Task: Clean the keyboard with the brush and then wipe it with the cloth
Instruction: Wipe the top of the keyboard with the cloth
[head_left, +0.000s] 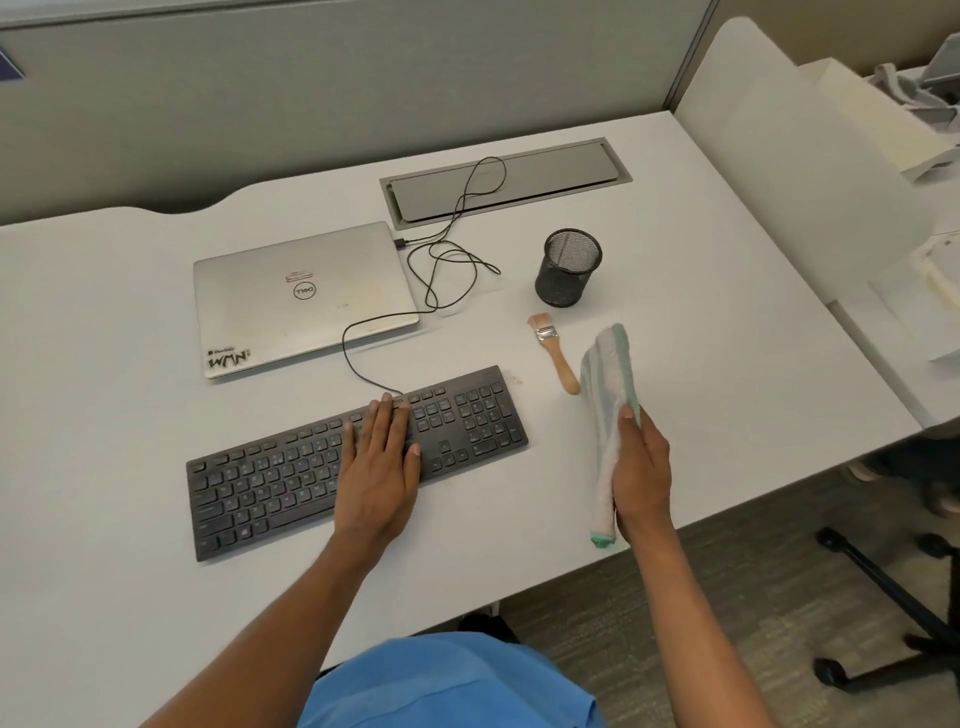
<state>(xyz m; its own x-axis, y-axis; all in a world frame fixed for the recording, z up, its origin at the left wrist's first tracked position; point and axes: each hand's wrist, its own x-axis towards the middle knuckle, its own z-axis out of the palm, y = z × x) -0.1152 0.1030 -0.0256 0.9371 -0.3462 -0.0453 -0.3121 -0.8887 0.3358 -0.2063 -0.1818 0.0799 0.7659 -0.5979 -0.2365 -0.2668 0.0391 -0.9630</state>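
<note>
One white desk (675, 312) holds keyboard (260, 493), grey partition (311, 104) behind.

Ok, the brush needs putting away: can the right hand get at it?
Probably yes: the brush lies uncovered just beyond the right hand, but that hand grips the cloth.

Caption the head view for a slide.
Left hand rests on keyboard, right hand holds cloth, brush lies on desk.

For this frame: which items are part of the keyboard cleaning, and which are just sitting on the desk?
In the job: keyboard, under the flat left hand; cloth, gripped by the right hand; brush, lying on the desk.
Lying about: closed laptop, mesh pen cup, black cable, cable hatch.
</note>
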